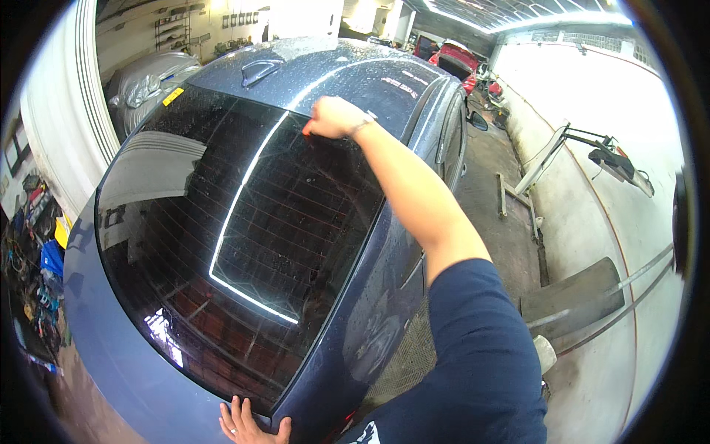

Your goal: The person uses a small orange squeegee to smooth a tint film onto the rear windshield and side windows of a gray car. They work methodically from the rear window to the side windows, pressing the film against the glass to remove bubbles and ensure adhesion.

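A blue-grey car (133, 340) with a dark, tinted rear window (185, 229) fills the view, with droplets on its roof and glass. My right hand (333, 118) reaches to the upper edge of that window, fingers closed on a small red-orange tool (307, 129), mostly hidden by the hand. My left hand (248, 422) rests with fingers spread on the body below the window's lower corner. A shark-fin antenna (259, 70) stands on the roof, and a yellow label (172, 96) is at the window's upper left corner.
A white pillar (63, 126) and cluttered gear (33, 281) stand at left, covered items (144, 81) behind. A red car (451, 59) is farther back. Along the right wall are a metal stand (532, 177), metal bars (621, 288) and a concrete floor strip (492, 222).
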`<state>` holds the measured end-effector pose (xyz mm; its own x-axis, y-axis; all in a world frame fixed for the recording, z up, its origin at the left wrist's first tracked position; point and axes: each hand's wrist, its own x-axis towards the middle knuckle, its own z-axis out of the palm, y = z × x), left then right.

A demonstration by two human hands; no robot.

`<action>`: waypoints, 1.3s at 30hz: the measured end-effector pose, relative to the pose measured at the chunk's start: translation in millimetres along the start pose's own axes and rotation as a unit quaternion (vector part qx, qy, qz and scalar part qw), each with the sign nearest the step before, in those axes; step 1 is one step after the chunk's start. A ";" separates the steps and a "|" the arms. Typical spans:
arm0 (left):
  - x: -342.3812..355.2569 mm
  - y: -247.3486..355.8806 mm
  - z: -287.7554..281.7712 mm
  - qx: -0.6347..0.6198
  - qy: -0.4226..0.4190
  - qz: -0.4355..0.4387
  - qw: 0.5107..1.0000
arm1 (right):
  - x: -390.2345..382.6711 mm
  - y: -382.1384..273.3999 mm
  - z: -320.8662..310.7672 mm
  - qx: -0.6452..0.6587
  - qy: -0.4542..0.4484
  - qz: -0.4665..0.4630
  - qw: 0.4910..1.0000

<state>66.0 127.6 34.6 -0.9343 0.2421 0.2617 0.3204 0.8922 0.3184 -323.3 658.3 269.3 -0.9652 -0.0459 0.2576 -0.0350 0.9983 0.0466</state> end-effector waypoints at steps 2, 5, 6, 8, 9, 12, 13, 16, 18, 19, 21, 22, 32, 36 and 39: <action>-2.8 0.2 -0.4 0.006 0.003 -0.007 1.000 | -60.8 3.7 -23.9 0.028 0.014 -0.004 0.999; -3.2 -0.5 0.7 -0.009 0.006 0.005 1.000 | -132.4 34.6 -45.9 0.072 -0.002 0.101 0.992; -3.6 -0.2 0.0 -0.009 0.004 0.000 1.000 | -141.6 38.6 -47.8 0.063 -0.003 0.114 0.991; -4.5 -3.0 -0.3 -0.012 0.004 0.003 1.000 | -146.9 39.3 -44.5 0.067 -0.002 0.121 0.990; -3.7 -2.8 -1.8 -0.013 -0.001 0.002 1.000 | -142.0 37.3 -41.3 0.057 -0.001 0.114 0.992; -3.1 -7.9 -1.1 -0.022 -0.005 -0.001 1.000 | -103.5 14.9 -32.2 0.041 0.006 0.091 0.995; -0.3 -7.2 -3.0 -0.025 -0.005 -0.004 1.000 | -83.6 1.2 -30.1 0.044 0.011 0.082 0.996; 0.1 -6.4 -7.3 -0.040 -0.029 -0.041 0.998 | -22.4 -38.5 -20.4 0.050 -0.009 0.070 0.996; 0.3 -6.5 3.3 -0.055 -0.023 -0.064 0.996 | 21.8 -60.3 -11.7 0.062 -0.014 0.064 0.996; -1.4 -10.1 5.7 -0.050 -0.026 -0.061 0.997 | 47.2 -77.0 -8.7 0.045 -0.014 0.043 0.998; 5.0 -12.8 -0.2 -0.066 -0.040 -0.046 0.996 | 101.2 -83.8 7.9 0.043 -0.034 0.064 0.996; 7.7 -12.4 -2.8 -0.074 -0.047 -0.040 0.995 | 127.9 -90.6 15.3 0.037 -0.034 0.078 0.996; 14.2 -15.6 -4.5 -0.072 -0.068 -0.085 0.991 | 300.4 -169.1 59.2 0.005 -0.016 0.095 0.995; 12.2 -17.5 -3.5 -0.067 -0.053 -0.077 0.993 | 296.6 -160.9 54.5 0.001 -0.028 0.106 0.994; 10.5 -17.0 -0.6 -0.057 -0.047 -0.073 0.995 | 249.8 -154.5 40.1 -0.041 -0.068 0.046 0.996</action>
<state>50.9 114.8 32.5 -0.9810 0.1516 0.1210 0.1903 0.8730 0.4491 -569.4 494.1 287.7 -0.9896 0.0571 0.1323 0.0718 0.9914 0.1093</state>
